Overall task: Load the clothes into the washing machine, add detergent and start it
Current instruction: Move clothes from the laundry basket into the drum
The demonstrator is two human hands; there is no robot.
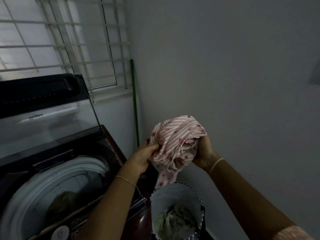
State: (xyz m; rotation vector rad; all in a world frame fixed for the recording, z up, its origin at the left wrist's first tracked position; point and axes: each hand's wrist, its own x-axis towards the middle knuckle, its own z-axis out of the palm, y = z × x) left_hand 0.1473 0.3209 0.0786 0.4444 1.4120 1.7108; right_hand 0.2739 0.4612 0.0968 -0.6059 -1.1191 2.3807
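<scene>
1. Left hand (142, 157): fingers curled, thumb pinching the left side of the pink striped garment (174, 141).
2. Right hand (203, 151): clenched round the right side of the same garment, with fabric bunched into the palm.
3. Garment: balled up between the 2 hands and held in the air. 1 tail hangs below the hands, its tip at the rim of the laundry basket (166, 198).
4. Basket: directly below the hands, slightly nearer the right one. Crumpled greenish-grey clothes (174, 222) lie in the bottom.
5. Washing machine (43, 179): top-loader, down and left of the left hand. The left forearm crosses its right edge.
6. Lid (43, 122): raised, standing behind the tub, up-left of the left hand.
7. Dark olive cloth (64, 201) in the drum, well below-left of the left hand.
8. Green pole (135, 104): stands in the wall corner beyond the left hand. Window grille (69, 40) further up-left.
9. Thin chain bracelet (125, 180) on the left wrist, pale band (215, 164) on the right wrist.
</scene>
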